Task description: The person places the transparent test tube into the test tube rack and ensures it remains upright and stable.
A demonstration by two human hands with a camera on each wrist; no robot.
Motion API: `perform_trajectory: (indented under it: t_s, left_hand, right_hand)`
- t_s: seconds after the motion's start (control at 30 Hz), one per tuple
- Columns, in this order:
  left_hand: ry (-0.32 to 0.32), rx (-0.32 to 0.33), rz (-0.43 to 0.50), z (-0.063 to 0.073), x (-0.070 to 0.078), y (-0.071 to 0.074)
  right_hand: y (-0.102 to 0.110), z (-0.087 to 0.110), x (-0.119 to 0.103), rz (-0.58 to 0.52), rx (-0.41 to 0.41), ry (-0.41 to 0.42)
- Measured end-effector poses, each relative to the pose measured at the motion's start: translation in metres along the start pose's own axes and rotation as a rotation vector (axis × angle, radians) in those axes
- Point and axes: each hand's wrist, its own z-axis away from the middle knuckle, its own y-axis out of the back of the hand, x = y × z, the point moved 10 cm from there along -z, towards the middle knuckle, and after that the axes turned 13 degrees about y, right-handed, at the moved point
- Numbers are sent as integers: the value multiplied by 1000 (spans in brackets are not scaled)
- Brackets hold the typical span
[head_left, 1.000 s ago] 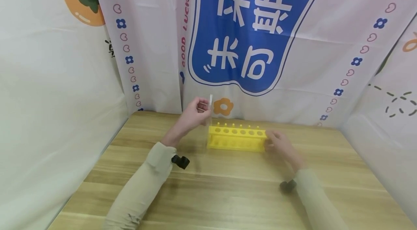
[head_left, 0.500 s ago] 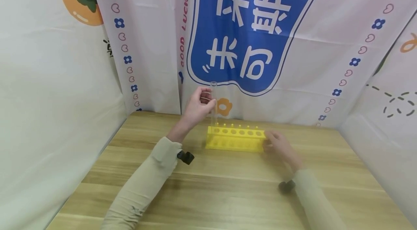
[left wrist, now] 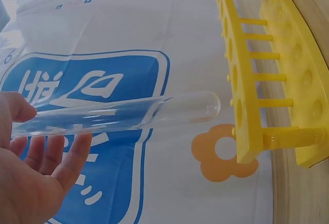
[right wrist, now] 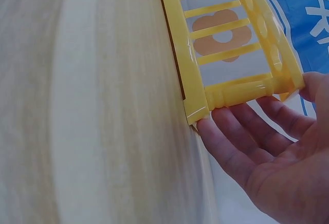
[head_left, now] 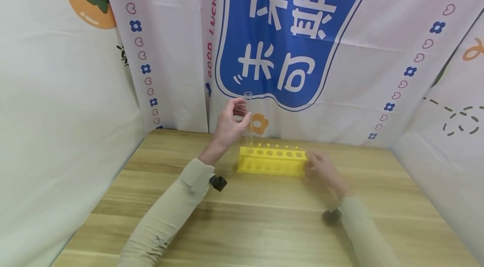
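Note:
A clear test tube (head_left: 249, 132) stands upright over the leftmost hole of a yellow test tube rack (head_left: 272, 170). My left hand (head_left: 230, 126) pinches its upper part between thumb and fingers. In the left wrist view, the rounded bottom of the test tube (left wrist: 175, 111) points at the rack's end hole, a small gap short of its top plate. My right hand (head_left: 326, 171) holds the rack's right end. In the right wrist view, its thumb is at the top plate and its fingers (right wrist: 226, 149) lie against the end post and base.
The rack rests on a wood-grain table (head_left: 257, 225), towards the back edge. Behind it hangs a white cloth (head_left: 340, 103) with a blue printed panel and an orange flower. White cloth walls flank both sides. A small black device (head_left: 218, 183) is worn on each wrist.
My left hand has raised the test tube and brought it right, from beside the rack's left end to over its leftmost hole. My right hand stays at the rack's right end.

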Motion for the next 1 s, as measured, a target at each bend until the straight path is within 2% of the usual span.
perform_trajectory:
  t_s: [0.43,0.7,1.0]
  left_hand:
    - [-65,36,4,5,-4,-6]
    - [-63,42,-12,6,-11,-11]
    - [-56,19,-37,7,-17,-21]
  right_hand:
    - [0,-1,6,5,5,-12]
    - [0,-2,6,2,6,6]
    - [1,-1,5,15,6,6]
